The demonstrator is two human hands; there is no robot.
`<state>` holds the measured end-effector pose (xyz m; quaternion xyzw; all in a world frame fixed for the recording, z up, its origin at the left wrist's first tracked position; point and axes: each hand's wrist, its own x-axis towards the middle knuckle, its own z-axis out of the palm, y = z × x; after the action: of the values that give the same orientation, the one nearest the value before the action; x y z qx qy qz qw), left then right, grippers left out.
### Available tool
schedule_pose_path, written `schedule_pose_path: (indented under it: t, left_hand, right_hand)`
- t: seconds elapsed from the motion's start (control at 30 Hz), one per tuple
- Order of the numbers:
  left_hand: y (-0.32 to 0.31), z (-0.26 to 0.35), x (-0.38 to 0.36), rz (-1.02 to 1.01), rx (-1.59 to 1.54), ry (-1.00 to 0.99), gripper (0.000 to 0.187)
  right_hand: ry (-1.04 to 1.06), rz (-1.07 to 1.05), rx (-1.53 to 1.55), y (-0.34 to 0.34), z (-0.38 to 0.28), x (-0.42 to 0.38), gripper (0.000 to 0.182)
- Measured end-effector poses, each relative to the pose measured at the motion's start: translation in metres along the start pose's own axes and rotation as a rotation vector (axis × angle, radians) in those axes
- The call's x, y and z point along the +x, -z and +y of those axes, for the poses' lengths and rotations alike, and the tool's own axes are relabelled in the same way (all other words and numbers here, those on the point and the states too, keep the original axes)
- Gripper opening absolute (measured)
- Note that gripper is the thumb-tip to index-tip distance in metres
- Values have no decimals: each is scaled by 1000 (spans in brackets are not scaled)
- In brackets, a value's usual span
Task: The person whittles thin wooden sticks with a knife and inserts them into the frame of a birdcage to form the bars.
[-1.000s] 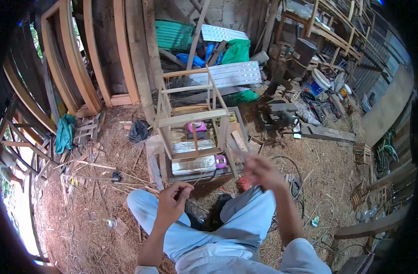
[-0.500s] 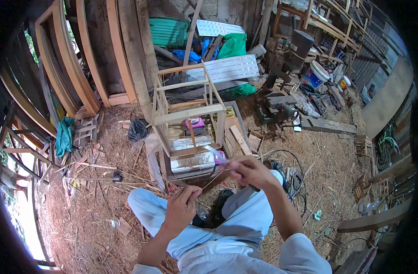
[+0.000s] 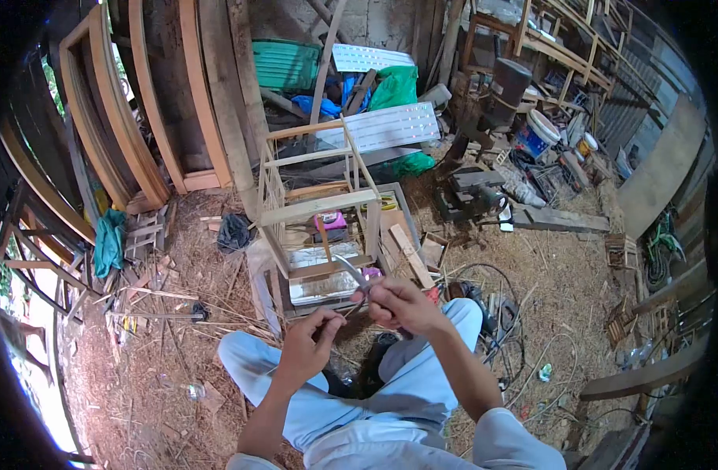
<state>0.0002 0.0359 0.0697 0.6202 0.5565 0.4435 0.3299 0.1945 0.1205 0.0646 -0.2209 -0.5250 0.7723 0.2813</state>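
My right hand is closed around a knife, whose curved blade points up and to the left. A thin wooden strip runs between my hands, close under the blade. My left hand pinches its near end between thumb and fingers. Just beyond my hands stands a small unfinished wooden frame with slim posts and rails. A white board with worn patches lies at its foot, partly behind the frame's front rail.
Wood shavings cover the floor. A grey tray holds a pink item and wood pieces. Curved wooden frames lean at the left. A black cable loops at the right, near a metal vise-like tool.
My right hand has moved left and slightly down with the knife, closer to my left hand. The blade now shows sharply instead of smeared. My left hand has shifted slightly.
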Motion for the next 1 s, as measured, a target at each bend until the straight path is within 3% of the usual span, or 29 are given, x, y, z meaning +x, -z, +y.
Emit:
schedule_pose_path:
  t: [0.07,0.13,0.2,0.27,0.33,0.4,0.43,0.47,0.5,0.63,1.0]
  left_hand:
    - [5,-2,-4,-14,-19,-37,11]
    - [12,5,-10,-38,117,29,10]
    - [17,-8,-19,-1,129,22,9]
    - [28,-17,-26,107,120,81,6]
    - [25,-26,-25,124,189,146,4]
    - [7,-29,-14,216,299,-162,5]
    - [-1,-22,-9,217,367,-246,7]
    - [-10,-19,-5,209,360,-255,7]
    - [-17,-16,-2,227,380,-318,8]
    - [-19,-10,-4,202,391,-363,9]
    - [-8,-19,-18,41,185,-168,5]
  right_hand:
    - [38,16,-86,2,-10,-1,27]
    - [-33,238,-163,21,-19,-9,27]
    - [120,590,-146,49,-39,-22,27]
    - [261,482,-6,91,-46,-41,27]
    - [25,503,-195,78,-36,-42,30]
    - [-192,563,-355,23,-10,-27,36]
    - [-157,400,-333,-1,-6,-23,37]
    - [-54,133,-9,-10,9,-14,38]
    - [-93,54,61,-18,15,-6,32]
    - [-4,-11,-81,-16,9,1,24]
    - [1,215,-140,8,-5,-15,29]
